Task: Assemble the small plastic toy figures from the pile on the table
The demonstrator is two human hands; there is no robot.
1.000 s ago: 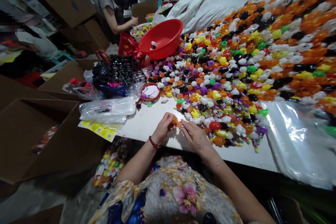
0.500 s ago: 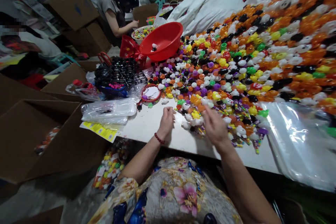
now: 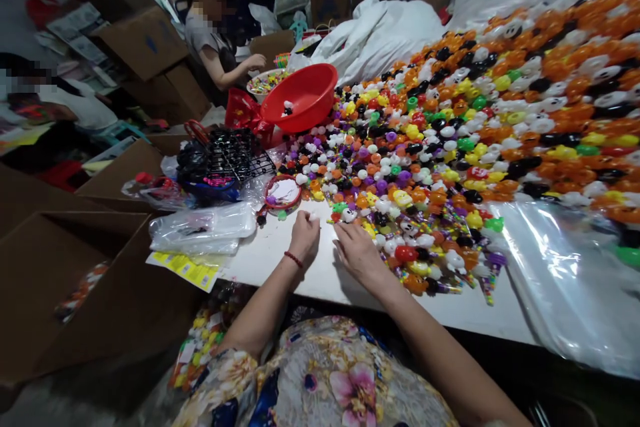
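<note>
Resting on white table [image 3: 300,267]: left hand [image 3: 304,239] loosely curled, right hand [image 3: 359,255] spread flat, beside toy pile [image 3: 400,200].

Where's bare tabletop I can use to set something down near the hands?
Bare white table lies around the left hand and right hand, bordered by the clear bags at left and the toy pile at right. A strip along the near edge is free too. Farther back it is crowded.
</note>
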